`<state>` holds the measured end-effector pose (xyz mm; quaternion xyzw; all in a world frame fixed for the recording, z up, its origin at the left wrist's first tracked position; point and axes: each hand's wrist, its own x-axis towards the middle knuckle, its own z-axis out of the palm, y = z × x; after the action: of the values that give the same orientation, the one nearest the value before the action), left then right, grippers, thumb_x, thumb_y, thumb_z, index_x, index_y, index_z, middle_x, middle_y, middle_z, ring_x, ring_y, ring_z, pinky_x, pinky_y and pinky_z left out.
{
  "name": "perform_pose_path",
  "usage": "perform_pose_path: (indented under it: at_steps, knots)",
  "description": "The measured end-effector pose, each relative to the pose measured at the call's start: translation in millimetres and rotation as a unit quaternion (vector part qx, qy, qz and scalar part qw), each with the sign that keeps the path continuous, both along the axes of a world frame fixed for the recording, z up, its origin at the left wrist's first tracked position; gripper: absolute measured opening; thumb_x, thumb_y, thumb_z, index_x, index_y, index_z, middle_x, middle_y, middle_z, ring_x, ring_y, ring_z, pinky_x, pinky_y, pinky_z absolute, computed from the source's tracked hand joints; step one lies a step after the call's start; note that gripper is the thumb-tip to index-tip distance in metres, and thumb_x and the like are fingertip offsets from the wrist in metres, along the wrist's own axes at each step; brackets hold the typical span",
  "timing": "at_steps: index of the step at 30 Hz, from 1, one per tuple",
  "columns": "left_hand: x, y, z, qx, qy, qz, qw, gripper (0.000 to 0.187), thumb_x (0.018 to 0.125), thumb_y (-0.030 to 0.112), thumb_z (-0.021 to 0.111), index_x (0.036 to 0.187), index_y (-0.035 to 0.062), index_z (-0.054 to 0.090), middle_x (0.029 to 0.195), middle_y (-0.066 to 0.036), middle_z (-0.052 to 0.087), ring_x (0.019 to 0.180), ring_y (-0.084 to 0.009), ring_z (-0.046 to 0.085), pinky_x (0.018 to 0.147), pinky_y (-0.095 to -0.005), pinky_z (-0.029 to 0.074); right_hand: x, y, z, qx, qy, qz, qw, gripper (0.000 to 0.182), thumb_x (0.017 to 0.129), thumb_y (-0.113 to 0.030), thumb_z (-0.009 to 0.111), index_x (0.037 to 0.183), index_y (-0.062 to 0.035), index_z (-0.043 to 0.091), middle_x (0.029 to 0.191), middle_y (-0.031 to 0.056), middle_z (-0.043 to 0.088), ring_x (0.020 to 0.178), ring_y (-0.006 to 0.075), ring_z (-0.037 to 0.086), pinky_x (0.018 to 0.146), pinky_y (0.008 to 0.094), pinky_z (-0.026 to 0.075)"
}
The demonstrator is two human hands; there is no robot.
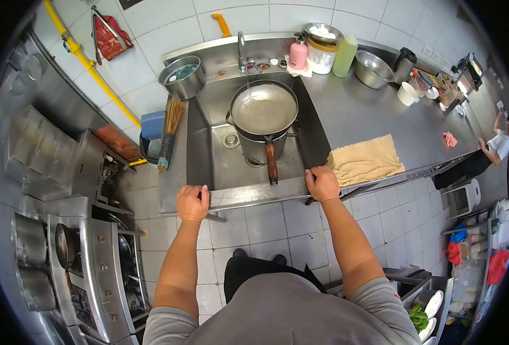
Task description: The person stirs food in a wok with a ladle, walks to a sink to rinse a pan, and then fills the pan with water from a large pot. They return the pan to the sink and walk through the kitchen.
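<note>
My left hand [193, 203] is closed over the front edge [248, 194] of the steel sink, fingers curled onto the rim. Farther along the same edge, my right hand [322, 183] grips it near a folded yellow cloth [365, 161]. Between my hands, a frying pan [264, 108] with a wooden handle [272, 163] sits on top of a metal pot [258, 150] in the sink. Water runs from the faucet [242, 53] into the pan, and the handle points toward me. The pan hides most of the pot.
A steel pot [182, 87] and a bamboo brush [171, 135] are left of the sink. Behind stand a pink pump bottle [298, 53], a green bottle [344, 57] and a steel bowl [374, 70]. Stove equipment [102, 270] fills the left; another person [499, 145] is at far right.
</note>
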<state>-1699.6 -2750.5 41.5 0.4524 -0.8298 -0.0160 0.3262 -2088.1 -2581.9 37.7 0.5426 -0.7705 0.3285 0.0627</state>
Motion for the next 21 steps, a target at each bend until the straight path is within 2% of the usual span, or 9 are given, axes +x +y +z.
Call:
perform_pose_path:
  at_steps: [4, 21]
  knots:
    - [0.5, -2.0, -4.5, 0.003, 0.001, 0.009, 1.0, 0.029, 0.093, 0.03, 0.067, 0.08, 0.0048, 0.075, 0.084, -0.011, 0.072, 0.091, -0.032, 0.065, 0.085, -0.0444, 0.048, -0.1, -0.3, 1.4, 0.001, 0.004, 0.001, 1.0, 0.024, 0.092, -0.024, 0.066, 0.077, -0.0046, 0.07, 0.081, 0.0129, 0.068, 0.085, 0.0354, 0.063, 0.077, 0.047, 0.051]
    - [1.2, -1.2, -3.6, 0.012, 0.005, 0.008, 1.0, 0.03, 0.094, 0.03, 0.066, 0.081, 0.0049, 0.075, 0.083, -0.011, 0.071, 0.091, -0.0325, 0.064, 0.084, -0.0446, 0.047, 2.0, 1.0, 4.9, -0.011, 0.003, 0.007, 1.0, 0.023, 0.091, -0.021, 0.066, 0.075, -0.0037, 0.068, 0.079, 0.0143, 0.066, 0.084, 0.0365, 0.063, 0.076, 0.0479, 0.051]
